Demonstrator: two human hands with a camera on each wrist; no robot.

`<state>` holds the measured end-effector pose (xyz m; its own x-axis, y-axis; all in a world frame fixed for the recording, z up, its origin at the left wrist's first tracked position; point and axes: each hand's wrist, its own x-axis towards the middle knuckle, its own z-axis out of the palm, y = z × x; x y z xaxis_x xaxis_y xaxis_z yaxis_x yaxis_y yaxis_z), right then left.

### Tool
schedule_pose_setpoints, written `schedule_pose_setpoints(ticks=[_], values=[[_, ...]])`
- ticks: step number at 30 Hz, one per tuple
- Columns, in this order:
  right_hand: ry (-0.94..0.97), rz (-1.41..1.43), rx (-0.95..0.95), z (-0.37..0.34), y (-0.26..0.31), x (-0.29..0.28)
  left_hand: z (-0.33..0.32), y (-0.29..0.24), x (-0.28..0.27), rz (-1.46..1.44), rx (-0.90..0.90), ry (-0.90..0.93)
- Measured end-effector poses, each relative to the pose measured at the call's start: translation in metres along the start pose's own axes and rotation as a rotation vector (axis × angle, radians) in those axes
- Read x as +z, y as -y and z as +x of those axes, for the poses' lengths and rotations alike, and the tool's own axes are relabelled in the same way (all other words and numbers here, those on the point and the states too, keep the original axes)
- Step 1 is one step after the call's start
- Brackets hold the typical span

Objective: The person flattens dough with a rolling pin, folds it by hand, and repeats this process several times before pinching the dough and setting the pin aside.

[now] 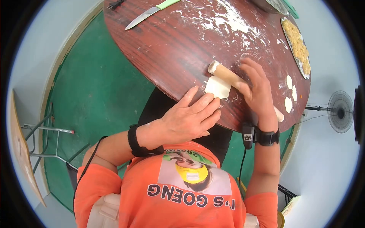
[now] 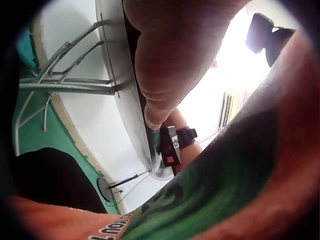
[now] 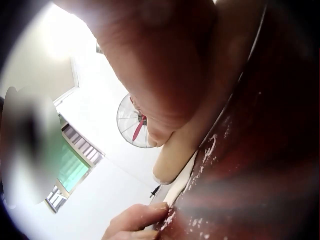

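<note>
A rolling pin (image 1: 225,74) lies slantwise across a thin, pale sheet of dough (image 1: 218,87) near the table's front edge. Over the pin is my right hand (image 1: 259,88), thumb along it and fingers reaching out past its far side. The right wrist view shows the thumb resting on the pin (image 3: 175,154), close above the dough's edge. My left hand (image 1: 195,117) has its fingers extended, with fingertips at the dough's near edge. Those fingers (image 3: 136,220) also show beside the dough in the right wrist view.
The round, dark red table (image 1: 171,57) is dusted with flour (image 1: 232,19). A green-handled knife (image 1: 143,17) lies at the far left. Several small dough pieces (image 1: 288,104) are at the right, below a plate (image 1: 306,74) of yellowish food. A fan (image 1: 340,112) stands beyond.
</note>
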<state>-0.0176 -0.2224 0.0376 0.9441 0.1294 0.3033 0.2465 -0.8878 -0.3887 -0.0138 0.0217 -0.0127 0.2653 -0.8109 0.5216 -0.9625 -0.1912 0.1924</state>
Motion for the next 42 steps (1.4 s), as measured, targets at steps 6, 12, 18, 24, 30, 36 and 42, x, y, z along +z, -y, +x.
schedule_pose_setpoints(ticks=[6,12,18,24,30,36,42], values=[[0.006,-0.088,-0.05,-0.002,0.018,0.004,0.002,0.0,0.0,-0.003,-0.032,-0.033],[0.062,0.076,0.101,0.009,0.014,-0.01,0.0,0.002,0.001,0.037,-0.042,0.003],[0.141,-0.242,0.003,-0.015,0.043,0.011,-0.002,0.003,0.008,0.035,-0.05,-0.05],[0.059,-0.387,0.011,0.017,0.005,0.018,-0.001,0.004,0.004,0.057,-0.016,-0.045],[0.094,-0.128,-0.156,0.023,0.0,0.007,-0.002,0.0,-0.001,0.024,-0.061,-0.041],[0.089,0.023,-0.059,0.015,0.021,-0.002,-0.004,0.001,-0.003,0.031,-0.082,-0.001],[0.141,-0.21,-0.189,0.01,0.034,0.013,-0.009,0.003,0.004,0.058,-0.103,-0.057]])
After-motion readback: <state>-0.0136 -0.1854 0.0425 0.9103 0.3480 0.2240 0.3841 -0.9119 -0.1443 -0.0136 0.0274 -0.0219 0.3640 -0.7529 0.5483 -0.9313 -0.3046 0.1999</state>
